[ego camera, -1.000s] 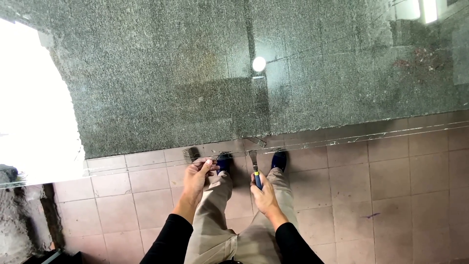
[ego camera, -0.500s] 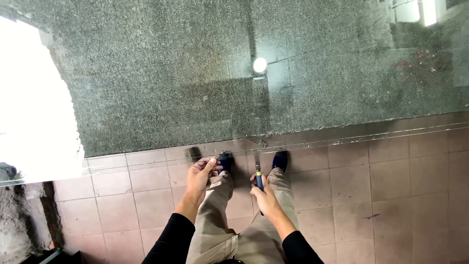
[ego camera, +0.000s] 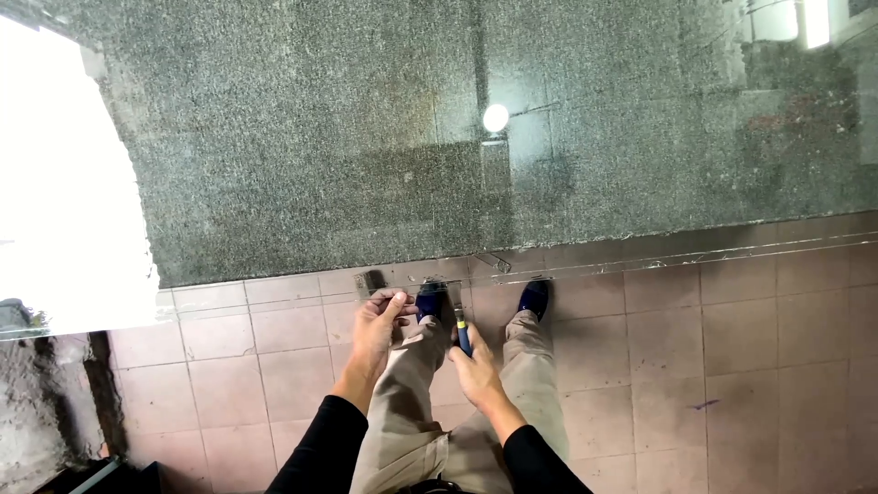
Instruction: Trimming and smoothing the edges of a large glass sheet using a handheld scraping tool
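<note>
Left hand (ego camera: 378,322) pinches the near edge of a clear glass pane (ego camera: 416,291), fingers closed on it. Right hand (ego camera: 476,373), at 4 o'clock from the left, is wrapped around a blue-handled tool (ego camera: 463,337), tip pointing to 12 o'clock, meeting the pane. Shoes (ego camera: 533,298) stand on pink tiles (ego camera: 732,366); a granite slab (ego camera: 320,137) lies at 12 o'clock.

One head-worn camera looks steeply down from standing height, facing a polished granite slab (ego camera: 366,146) ahead, with the tiled floor (ego camera: 732,366) and hands close below.
</note>
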